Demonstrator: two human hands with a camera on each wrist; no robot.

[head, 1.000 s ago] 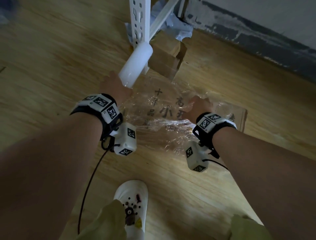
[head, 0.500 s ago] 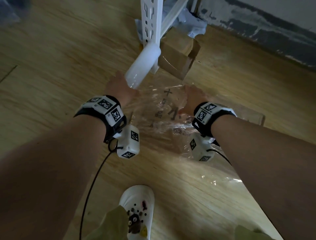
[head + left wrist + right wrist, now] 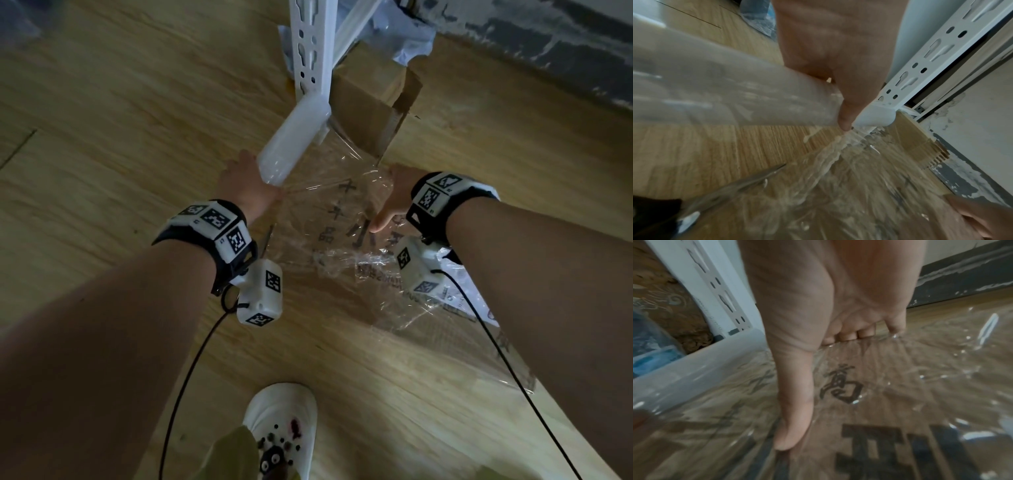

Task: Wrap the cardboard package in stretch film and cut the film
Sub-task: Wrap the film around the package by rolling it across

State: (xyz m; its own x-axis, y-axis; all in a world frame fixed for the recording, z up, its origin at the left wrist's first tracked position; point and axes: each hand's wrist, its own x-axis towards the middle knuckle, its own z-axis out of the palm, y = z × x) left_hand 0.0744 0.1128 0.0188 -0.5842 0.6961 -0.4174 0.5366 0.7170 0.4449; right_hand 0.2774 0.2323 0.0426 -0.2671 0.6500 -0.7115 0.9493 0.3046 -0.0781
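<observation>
Left hand (image 3: 245, 186) grips film roll (image 3: 293, 138); right hand (image 3: 394, 198), fingers straight, presses stretch film (image 3: 329, 219) onto cardboard package (image 3: 342, 308).

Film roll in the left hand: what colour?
Milky, translucent white. The film roll shows best in the head view, gripped by the left hand.

Film roll swings up, right hand slides in

My left hand (image 3: 245, 186) tips the film roll (image 3: 291, 145) higher toward the upper middle of the frame, while my right hand (image 3: 394, 198) slides leftward across the wrapped cardboard package (image 3: 346, 240), off its right edge and onto the printed characters.
</observation>
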